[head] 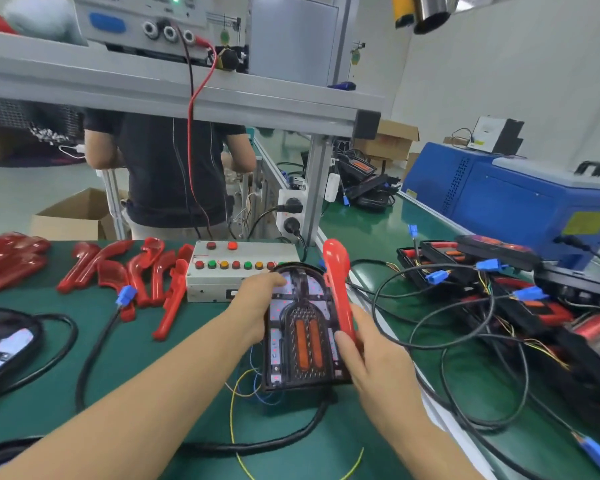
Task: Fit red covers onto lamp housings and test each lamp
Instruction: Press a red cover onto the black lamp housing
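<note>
Left hand point(257, 306) grips the lamp housing point(302, 334); right hand point(368, 358) pinches a red cover point(338, 282) at its edge, unseated. Spare covers point(136, 275) wait along the desk's point(66, 341) far edge.

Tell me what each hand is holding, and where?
Right hand grips the long red plastic cover by its lower end. Left hand holds the black lamp housing at its upper left edge.

My tabletop point(194, 344) is green; red covers point(125, 275) lie scattered along its far left side; a grey button box point(222, 271) sits just right of them; black cables point(94, 344) and thin yellow wires point(236, 410) trail across it; finished lamps point(541, 306) with blue connectors point(437, 277) pile at my right.
</note>
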`<action>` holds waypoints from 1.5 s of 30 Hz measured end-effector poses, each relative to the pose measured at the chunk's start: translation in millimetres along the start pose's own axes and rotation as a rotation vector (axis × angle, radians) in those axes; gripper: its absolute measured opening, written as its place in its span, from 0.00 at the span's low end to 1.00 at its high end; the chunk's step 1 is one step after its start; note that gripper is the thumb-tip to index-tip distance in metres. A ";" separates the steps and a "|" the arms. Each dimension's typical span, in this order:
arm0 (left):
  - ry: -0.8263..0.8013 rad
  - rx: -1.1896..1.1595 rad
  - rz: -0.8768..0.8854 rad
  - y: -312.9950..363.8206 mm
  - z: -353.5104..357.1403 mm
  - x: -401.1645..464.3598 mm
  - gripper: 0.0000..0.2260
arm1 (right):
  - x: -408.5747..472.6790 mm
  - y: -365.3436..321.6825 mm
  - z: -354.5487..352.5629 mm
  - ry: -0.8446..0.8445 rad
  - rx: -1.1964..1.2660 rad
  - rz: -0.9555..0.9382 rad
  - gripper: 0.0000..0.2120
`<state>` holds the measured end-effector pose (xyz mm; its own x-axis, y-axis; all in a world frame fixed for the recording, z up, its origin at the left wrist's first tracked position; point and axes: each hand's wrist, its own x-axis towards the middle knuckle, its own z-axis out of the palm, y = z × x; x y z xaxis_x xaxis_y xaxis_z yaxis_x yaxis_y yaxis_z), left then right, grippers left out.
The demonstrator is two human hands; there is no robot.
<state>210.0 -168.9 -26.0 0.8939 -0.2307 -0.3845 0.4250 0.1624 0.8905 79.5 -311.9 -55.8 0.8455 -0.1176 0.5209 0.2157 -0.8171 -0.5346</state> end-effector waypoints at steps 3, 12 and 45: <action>-0.067 -0.232 -0.099 3.2 -7.8 -2.0 0.16 | -11.0 -12.5 2.4 -0.074 -0.096 -0.072 0.21; -0.023 -0.379 -0.070 -6.8 -21.6 -12.6 0.24 | -21.5 -53.6 30.5 -0.152 -0.451 -0.254 0.25; -0.052 -0.390 0.246 -1.3 -29.0 -36.3 0.17 | -10.7 -61.2 31.0 -0.243 1.281 0.776 0.25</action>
<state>181.2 -132.9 -20.3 0.9707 -0.1863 -0.1515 0.2320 0.5645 0.7921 72.5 -243.2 -49.3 0.9760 -0.0776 -0.2037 -0.1491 0.4437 -0.8837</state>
